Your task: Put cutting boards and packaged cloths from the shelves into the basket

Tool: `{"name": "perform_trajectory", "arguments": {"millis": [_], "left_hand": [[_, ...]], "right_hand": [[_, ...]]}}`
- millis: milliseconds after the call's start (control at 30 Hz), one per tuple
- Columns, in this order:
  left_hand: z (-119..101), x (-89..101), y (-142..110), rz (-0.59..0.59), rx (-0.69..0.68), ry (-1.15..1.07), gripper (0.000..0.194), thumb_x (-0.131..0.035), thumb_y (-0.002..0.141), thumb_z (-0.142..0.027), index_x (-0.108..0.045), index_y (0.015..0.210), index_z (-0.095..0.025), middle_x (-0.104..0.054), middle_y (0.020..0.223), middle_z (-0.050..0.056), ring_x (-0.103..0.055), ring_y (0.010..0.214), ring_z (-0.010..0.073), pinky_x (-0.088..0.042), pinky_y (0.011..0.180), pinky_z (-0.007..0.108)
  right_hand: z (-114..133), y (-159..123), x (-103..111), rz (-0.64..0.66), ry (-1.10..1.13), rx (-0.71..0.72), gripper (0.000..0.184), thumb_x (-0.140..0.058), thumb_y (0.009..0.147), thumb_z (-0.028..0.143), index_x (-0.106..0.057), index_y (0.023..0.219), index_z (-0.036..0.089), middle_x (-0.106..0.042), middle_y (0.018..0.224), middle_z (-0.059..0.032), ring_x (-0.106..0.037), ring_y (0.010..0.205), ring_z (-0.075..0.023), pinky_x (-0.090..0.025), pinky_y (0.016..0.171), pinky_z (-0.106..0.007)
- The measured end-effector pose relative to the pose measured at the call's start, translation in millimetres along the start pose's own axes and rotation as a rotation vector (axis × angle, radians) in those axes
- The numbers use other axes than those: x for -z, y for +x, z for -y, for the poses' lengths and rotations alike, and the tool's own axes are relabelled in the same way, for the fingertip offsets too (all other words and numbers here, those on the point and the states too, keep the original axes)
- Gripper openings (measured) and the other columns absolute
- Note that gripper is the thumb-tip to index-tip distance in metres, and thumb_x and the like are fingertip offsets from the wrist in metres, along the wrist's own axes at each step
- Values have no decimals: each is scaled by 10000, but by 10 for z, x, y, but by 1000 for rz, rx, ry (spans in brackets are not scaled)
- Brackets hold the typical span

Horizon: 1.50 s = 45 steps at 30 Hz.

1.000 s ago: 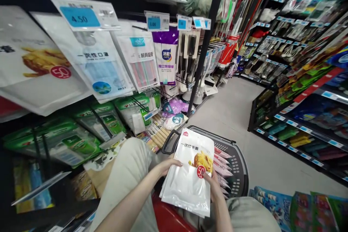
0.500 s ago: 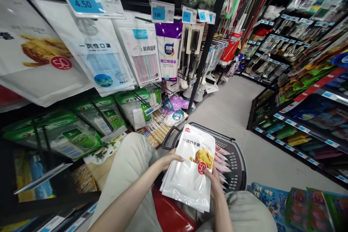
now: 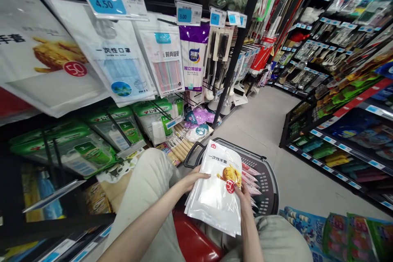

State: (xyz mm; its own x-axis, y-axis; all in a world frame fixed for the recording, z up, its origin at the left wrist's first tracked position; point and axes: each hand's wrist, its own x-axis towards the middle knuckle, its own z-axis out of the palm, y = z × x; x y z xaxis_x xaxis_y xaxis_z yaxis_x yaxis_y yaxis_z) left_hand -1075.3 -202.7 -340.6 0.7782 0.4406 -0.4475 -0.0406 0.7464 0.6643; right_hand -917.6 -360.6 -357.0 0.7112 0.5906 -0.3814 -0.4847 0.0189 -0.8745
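Note:
Between my hands, above my lap, is a small stack of white disposable glove packets [image 3: 211, 196]; the top one has a fried-chicken picture and a red "50" circle. My left hand [image 3: 194, 179] grips the stack's left edge, thumb on the front and the other fingers hidden behind. My right hand [image 3: 243, 197] is closed on the right edge, its thumb beside the red circle. Just beyond the packets stands a dark shopping basket [image 3: 272, 180], holding several pink-and-white packets [image 3: 249, 180], partly covered by the stack.
On the left, a rack carries mask packets [image 3: 121, 65], straw packets [image 3: 167, 69], more glove packets [image 3: 58, 61] and green-topped packs [image 3: 92, 151]. A red surface [image 3: 196, 239] shows between my legs. Blue and green packages [image 3: 340, 233] lie at lower right. Shelves [image 3: 337, 143] line the aisle's right side.
The view has shifted slightly, so the rack appears a little further right. Both hands still hold the glove packets, and my left thumb has slid slightly across the front.

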Motion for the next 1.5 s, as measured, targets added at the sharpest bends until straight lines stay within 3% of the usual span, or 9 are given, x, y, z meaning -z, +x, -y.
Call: {"name": "perform_trajectory", "arguments": {"millis": [167, 367, 767, 900, 1000, 1100, 1167, 1333, 1500], "left_hand": [[55, 2, 34, -6, -21, -63, 605, -786, 556, -346, -546, 1066, -124, -664, 973, 138, -639, 827, 251, -491, 767, 341], [68, -8, 70, 50, -30, -101, 598, -589, 682, -585, -573, 1050, -114, -649, 1020, 150, -632, 867, 243, -486, 799, 338], [95, -6, 87, -25, -23, -166, 483, -760, 602, -326, -578, 994, -110, -679, 893, 116, -638, 747, 220, -490, 738, 339], [80, -20, 103, -65, -93, -140, 442, -746, 599, -297, -590, 968, -112, -678, 907, 113, -636, 766, 226, -480, 741, 330], [79, -26, 111, -76, -130, -103, 450, -742, 595, -314, -586, 965, -111, -676, 918, 117, -634, 781, 242, -478, 732, 340], [106, -53, 114, -71, -177, -42, 466, -734, 599, -332, -578, 976, -106, -673, 925, 117, -629, 802, 248, -473, 731, 344], [140, -90, 110, -69, -190, -23, 460, -730, 599, -332, -577, 968, -102, -674, 918, 115, -625, 804, 248, -469, 732, 345], [230, -208, 68, -54, -213, -52, 418, -721, 606, -321, -603, 950, -114, -683, 889, 91, -609, 863, 248, -448, 789, 336], [251, -193, 41, 16, -201, -128, 376, -703, 615, -349, -644, 909, -121, -688, 841, 96, -587, 899, 262, -446, 797, 333]], "right_hand": [[2, 59, 67, -42, -113, 70, 535, -778, 505, 296, -581, 992, 195, -672, 862, -29, -611, 811, -231, -493, 718, -346], [75, 47, 74, -144, -197, 139, 509, -769, 463, 312, -631, 933, 171, -679, 843, -40, -600, 793, -220, -489, 704, -327], [243, 37, 59, -294, -257, 205, 379, -708, 383, 356, -536, 675, 186, -568, 556, 41, -496, 556, -139, -414, 561, -263], [620, -125, 197, -446, -287, 234, 391, -653, 394, 389, -485, 697, 208, -527, 528, 51, -461, 518, -138, -378, 525, -266], [1148, -463, 238, -601, -557, 324, 355, -622, 493, 399, -503, 768, 207, -580, 620, -4, -512, 579, -180, -372, 536, -283], [1572, -894, -48, -691, -1176, 403, 287, -535, 672, 431, -544, 865, 218, -631, 748, -67, -559, 629, -228, -371, 558, -317], [1607, -1125, -427, -626, -1484, 454, 247, -423, 803, 356, -527, 968, 204, -637, 730, -82, -563, 559, -218, -364, 515, -302], [860, -1259, -1356, -256, -1994, 540, 326, -290, 810, 5, -518, 1018, 108, -606, 603, -82, -603, 515, -210, -367, 431, -256], [251, -1107, -1551, -12, -1964, 608, 331, -287, 816, 3, -547, 998, 98, -619, 656, -100, -624, 596, -226, -444, 479, -287]]}}
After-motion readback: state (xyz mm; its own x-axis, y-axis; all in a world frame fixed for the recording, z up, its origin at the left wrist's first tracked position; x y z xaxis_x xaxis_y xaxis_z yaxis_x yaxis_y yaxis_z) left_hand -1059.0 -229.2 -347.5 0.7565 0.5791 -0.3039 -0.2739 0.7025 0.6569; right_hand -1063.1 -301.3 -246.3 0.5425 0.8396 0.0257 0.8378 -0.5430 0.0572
